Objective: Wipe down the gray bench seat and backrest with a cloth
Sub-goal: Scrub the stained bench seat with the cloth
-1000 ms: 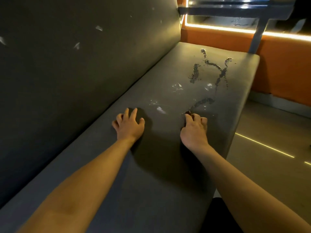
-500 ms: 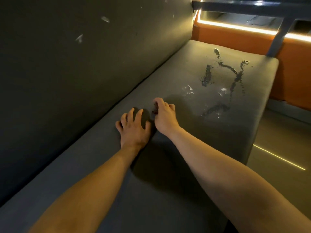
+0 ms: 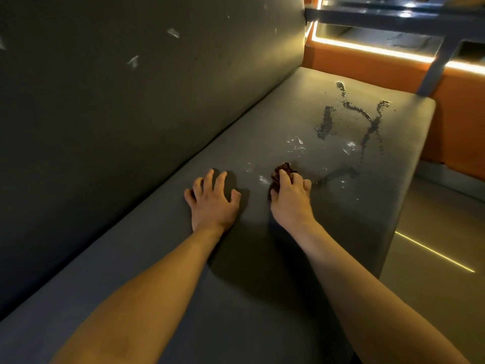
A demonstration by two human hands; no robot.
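The gray bench seat (image 3: 262,271) runs from the lower left to the upper right, with its backrest (image 3: 118,106) rising on the left. My right hand (image 3: 290,199) presses a bunched dark brown cloth (image 3: 282,171) onto the seat. My left hand (image 3: 213,203) lies flat beside it, fingers spread, holding nothing. Dark crumbly streaks (image 3: 367,124) and white flecks (image 3: 296,145) mark the seat beyond the cloth. Pale smudges (image 3: 173,32) dot the backrest.
An orange wall (image 3: 459,122) with a lit strip (image 3: 372,49) stands past the bench's far end. A gray metal frame leg (image 3: 433,67) comes down there. Tan floor (image 3: 433,258) with a thin light line lies to the right of the seat edge.
My right hand swept the cloth left to meet my left hand, then back right a little. Now the cloth shows past the fingers. My left hand stayed planted.
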